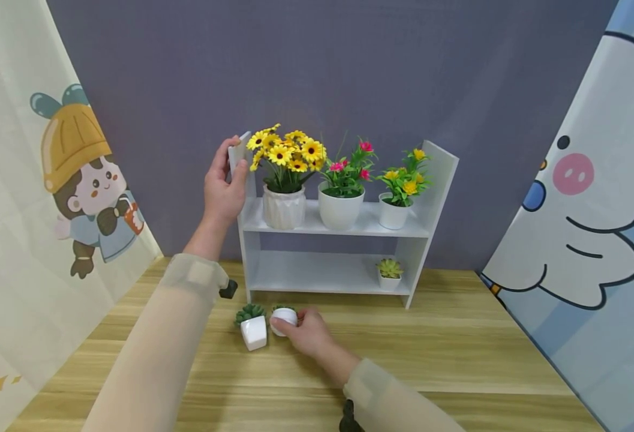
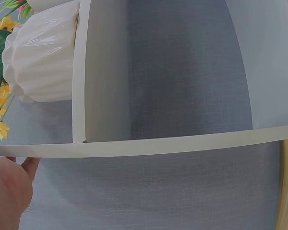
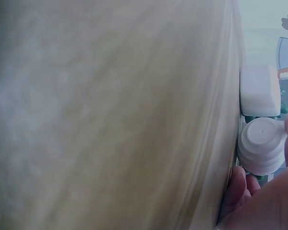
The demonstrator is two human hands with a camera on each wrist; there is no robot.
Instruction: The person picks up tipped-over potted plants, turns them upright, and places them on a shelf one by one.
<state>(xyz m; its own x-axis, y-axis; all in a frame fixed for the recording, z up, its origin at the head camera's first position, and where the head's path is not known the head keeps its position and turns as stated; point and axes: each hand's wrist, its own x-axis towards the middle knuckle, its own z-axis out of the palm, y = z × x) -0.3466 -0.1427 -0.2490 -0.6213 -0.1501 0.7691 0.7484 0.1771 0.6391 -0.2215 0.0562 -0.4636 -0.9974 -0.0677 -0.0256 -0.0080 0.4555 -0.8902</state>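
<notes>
My left hand (image 1: 225,189) grips the upper left side panel of a white two-tier shelf (image 1: 333,273); in the left wrist view, that hand (image 2: 9,189) lies at the panel's edge. Down on the table, my right hand (image 1: 311,333) holds a small round white pot (image 1: 284,322) with a bit of green plant showing at its far side. The right wrist view shows the base of this pot (image 3: 263,136) facing the camera, between thumb and fingers. Just left of it lies a tipped square white pot (image 1: 254,333) with a dark green succulent (image 1: 250,313).
On the upper tier stand pots of yellow daisies (image 1: 284,207), pink flowers (image 1: 340,207) and yellow flowers (image 1: 394,213). A small potted succulent (image 1: 389,276) sits at the lower tier's right end. The wooden table (image 1: 457,354) meets a grey backdrop (image 1: 349,66) behind.
</notes>
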